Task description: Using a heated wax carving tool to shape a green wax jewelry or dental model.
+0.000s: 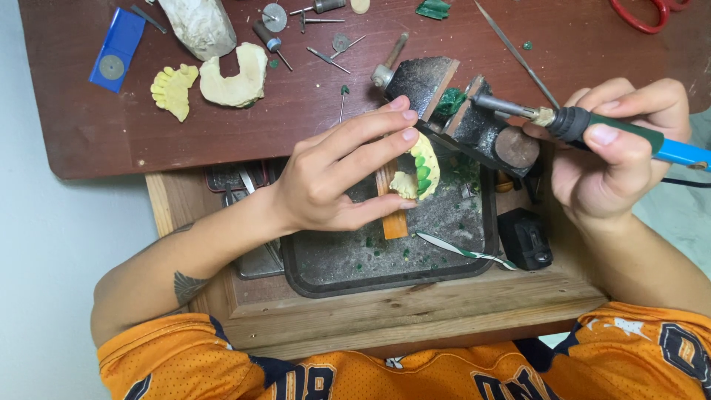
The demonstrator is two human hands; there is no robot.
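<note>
My left hand holds a small yellow dental cast with green wax on its teeth, over a dark tray. My right hand grips a blue and green heated wax tool like a pen. Its metal tip points left and rests at a block of green wax lodged in a dark metal holder. The tool tip is apart from the cast.
On the brown tabletop lie two pale plaster casts, several small burs and discs, a blue packet and red scissors. An orange wooden stick, a thin spatula and green wax crumbs lie in the tray. A black box sits right of it.
</note>
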